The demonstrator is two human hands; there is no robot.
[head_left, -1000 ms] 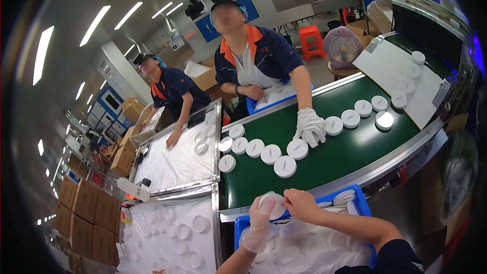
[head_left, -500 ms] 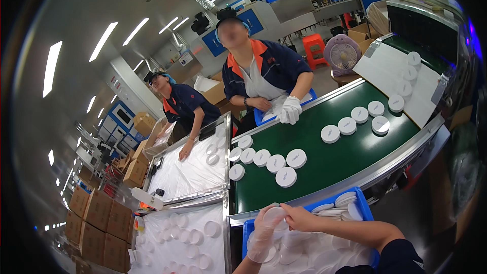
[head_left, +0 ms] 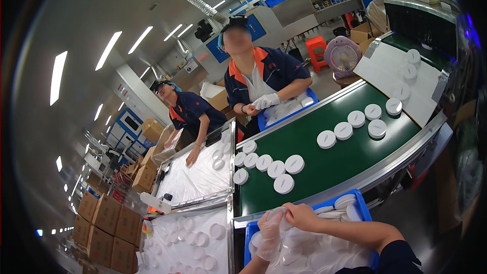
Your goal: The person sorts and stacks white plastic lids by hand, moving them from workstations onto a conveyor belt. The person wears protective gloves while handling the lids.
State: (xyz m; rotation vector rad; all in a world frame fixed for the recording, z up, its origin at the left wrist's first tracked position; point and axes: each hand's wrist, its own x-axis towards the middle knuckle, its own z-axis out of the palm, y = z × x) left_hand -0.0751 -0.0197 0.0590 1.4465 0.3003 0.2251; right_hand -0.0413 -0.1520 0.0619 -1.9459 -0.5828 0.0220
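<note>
Above the near edge of the green conveyor's side rail, my two hands meet over a blue bin. My left hand [head_left: 268,233] wears a thin clear glove and is closed around a translucent white disc [head_left: 277,215]. My right hand [head_left: 300,216], bare, comes in from the right with its fingers pinched at the disc's edge; what lies between its fingertips is hidden. Below them the blue bin [head_left: 366,207] is full of translucent and white discs [head_left: 324,248]. Round white lids [head_left: 284,183] with small print lie on the green conveyor belt [head_left: 314,172].
Left of the bin, a film-covered table [head_left: 167,233] carries several translucent round caps. Across the belt, a gloved co-worker [head_left: 266,78] stands by another blue bin [head_left: 317,102]. A second co-worker [head_left: 195,116] leans over a white table. A white sloping board [head_left: 385,66] sits at the belt's far right.
My hands have drawn closer together over the disc, which shows less of its face. The facing co-worker's gloved hand has pulled back from the belt's edge towards the other hand. The view has shifted slightly.
</note>
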